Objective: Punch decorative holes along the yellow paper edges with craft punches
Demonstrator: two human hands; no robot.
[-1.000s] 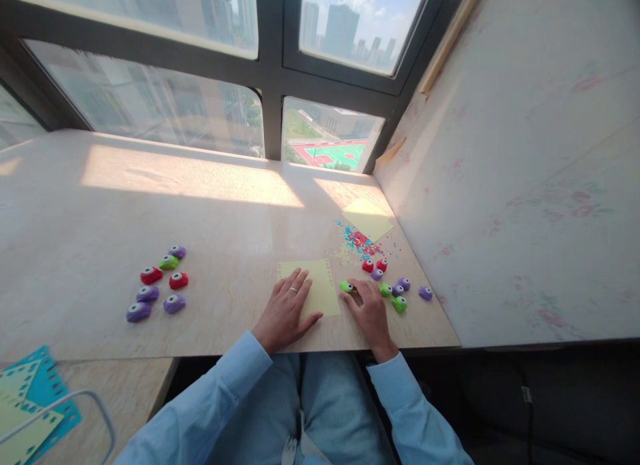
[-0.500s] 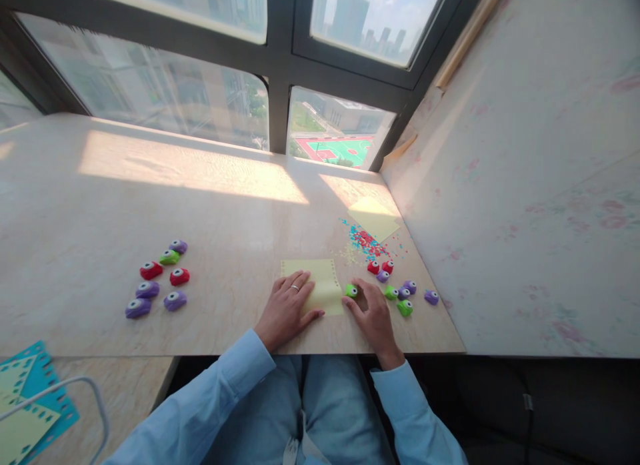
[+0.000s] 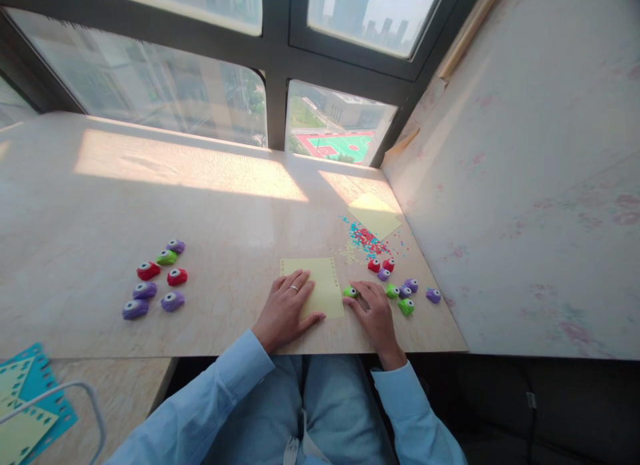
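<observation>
A pale yellow sheet of paper [image 3: 320, 288] lies near the table's front edge, with punched holes along its top and right edges. My left hand [image 3: 287, 308] rests flat on the sheet's left part, fingers stretched out and thumb pointing right. My right hand [image 3: 373, 315] holds a small green craft punch [image 3: 351, 291], marked with an eye, between thumb and fingers. The punch is at the sheet's right edge; whether paper sits in its slot I cannot tell. Right of that hand stand more punches: a green one [image 3: 407, 307], a purple one [image 3: 433, 295] and a red one [image 3: 374, 265] among several.
Blue, red and yellow paper bits [image 3: 367, 240] are scattered before another yellow sheet [image 3: 375, 215] at the back right. On the left stand several more punches, including a red one [image 3: 177, 277]. Blue punched paper [image 3: 57, 401] and a cable [image 3: 95, 405] lie lower left. A wall [image 3: 540, 185] bounds the right.
The view has shifted slightly. Both hands, the sheet and the green craft punch stay in nearly the same places.
</observation>
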